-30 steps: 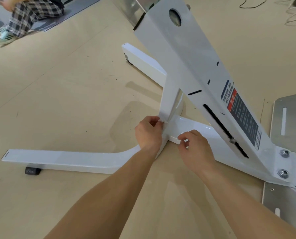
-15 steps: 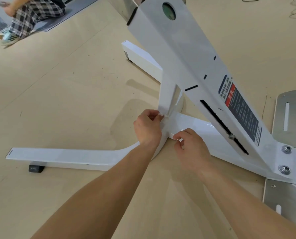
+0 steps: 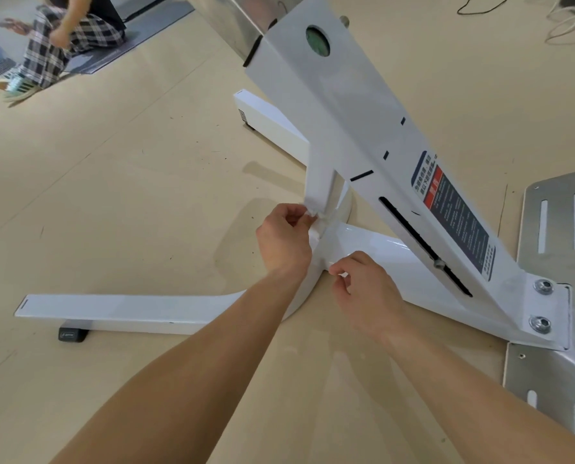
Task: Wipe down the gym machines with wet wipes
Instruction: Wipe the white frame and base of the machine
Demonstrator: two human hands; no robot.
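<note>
Head view — left hand (image 3: 284,241) is pinching the wet wipe (image 3: 313,216) at the foot of the machine's upright post (image 3: 321,182); right hand (image 3: 366,289) is pinching its other end, lower, on the base beam (image 3: 379,251).

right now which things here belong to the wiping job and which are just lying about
Job in hand:
wet wipe, pinched by the left hand and the right hand
white machine frame

Lying about:
cables on the floor
grey mat, with a seated person on it
</note>
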